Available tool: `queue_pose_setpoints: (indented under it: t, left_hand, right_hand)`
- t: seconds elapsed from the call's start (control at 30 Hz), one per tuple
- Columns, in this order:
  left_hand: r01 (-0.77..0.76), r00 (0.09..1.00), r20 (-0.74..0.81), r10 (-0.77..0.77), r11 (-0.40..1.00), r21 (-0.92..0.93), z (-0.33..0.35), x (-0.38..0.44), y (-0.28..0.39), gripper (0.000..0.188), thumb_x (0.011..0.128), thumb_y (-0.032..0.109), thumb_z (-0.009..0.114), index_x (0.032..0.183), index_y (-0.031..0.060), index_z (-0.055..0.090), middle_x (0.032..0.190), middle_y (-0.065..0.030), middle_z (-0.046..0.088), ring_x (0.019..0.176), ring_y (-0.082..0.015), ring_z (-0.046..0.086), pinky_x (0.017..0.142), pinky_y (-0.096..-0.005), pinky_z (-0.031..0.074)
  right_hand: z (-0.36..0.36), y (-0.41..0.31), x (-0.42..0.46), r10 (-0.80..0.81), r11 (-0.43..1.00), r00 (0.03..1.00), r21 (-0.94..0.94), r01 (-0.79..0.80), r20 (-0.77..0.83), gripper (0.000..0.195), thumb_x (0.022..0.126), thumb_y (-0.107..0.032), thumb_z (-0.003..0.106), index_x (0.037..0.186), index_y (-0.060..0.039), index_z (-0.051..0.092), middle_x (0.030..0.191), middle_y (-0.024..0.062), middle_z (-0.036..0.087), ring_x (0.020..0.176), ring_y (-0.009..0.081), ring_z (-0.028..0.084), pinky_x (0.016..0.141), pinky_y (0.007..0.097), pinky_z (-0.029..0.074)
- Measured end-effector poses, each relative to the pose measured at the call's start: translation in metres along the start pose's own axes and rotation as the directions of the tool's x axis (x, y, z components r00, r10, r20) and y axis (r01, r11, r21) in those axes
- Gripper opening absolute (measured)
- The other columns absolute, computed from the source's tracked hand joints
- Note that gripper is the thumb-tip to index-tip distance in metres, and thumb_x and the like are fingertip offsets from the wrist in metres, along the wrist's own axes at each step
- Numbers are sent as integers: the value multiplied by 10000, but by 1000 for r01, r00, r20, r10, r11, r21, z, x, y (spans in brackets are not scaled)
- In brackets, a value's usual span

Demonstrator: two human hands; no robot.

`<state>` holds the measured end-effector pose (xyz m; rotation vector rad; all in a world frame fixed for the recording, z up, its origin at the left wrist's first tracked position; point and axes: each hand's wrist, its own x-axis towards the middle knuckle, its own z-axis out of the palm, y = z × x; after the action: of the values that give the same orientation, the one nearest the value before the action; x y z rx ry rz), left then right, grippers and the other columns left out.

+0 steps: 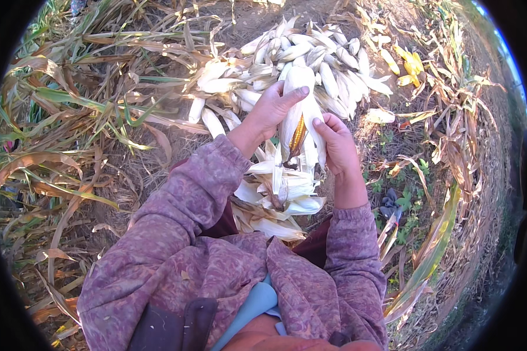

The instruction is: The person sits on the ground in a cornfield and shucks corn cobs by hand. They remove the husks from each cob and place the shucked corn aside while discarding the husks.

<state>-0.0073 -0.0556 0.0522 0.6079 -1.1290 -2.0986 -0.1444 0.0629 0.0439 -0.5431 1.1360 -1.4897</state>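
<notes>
My left hand (pixel 272 107) grips an ear of corn (pixel 297 136) around its pale husk, thumb lying across the front. The ear is partly husked, and a strip of yellow kernels shows towards its lower end. With thumb and fingers my right hand (pixel 336 136) pinches a husk leaf (pixel 315 131) that is pulled away from the ear's right side. Below both hands, loose husks (pixel 290 193) lie heaped between my legs. Just beyond the held ear is a large pile of ears in their husks (pixel 329 57).
Husked yellow ears (pixel 413 68) lie on the ground at the upper right. Dry and green corn stalks (pixel 70 101) cover the left side, with more leaves (pixel 439 245) at the right. A dark crumpled cloth-like thing (pixel 390 204) lies among small green plants right of my right forearm.
</notes>
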Motion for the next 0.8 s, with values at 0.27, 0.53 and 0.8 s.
queue_pose_setpoints:
  t: [0.27,0.53,0.8]
  left_hand:
    - [15,994,105,-24,996,89,-1,-1,-1,625,841,346,771,1280,6,485,1126,-69,614,973,-135,613,824,-288,526]
    - [-32,972,220,-80,885,464,3,-4,-15,768,774,473,801,1292,-11,505,1099,-72,616,988,-125,584,848,-282,492]
    - [300,936,189,-298,954,19,2,-6,-2,600,934,567,543,1224,42,548,920,-143,681,743,-200,687,663,-324,585]
  right_hand:
    - [-6,-33,-12,-160,822,972,569,33,174,154,935,-145,606,1047,-54,553,727,-16,505,582,62,398,517,200,325]
    - [-45,-61,-20,-416,585,890,804,106,186,243,985,-280,543,884,-67,598,683,-28,510,587,78,430,573,242,359]
    - [-48,-44,-5,-340,940,917,-62,335,-210,218,966,-183,582,1106,-17,601,977,46,640,841,119,549,765,263,451]
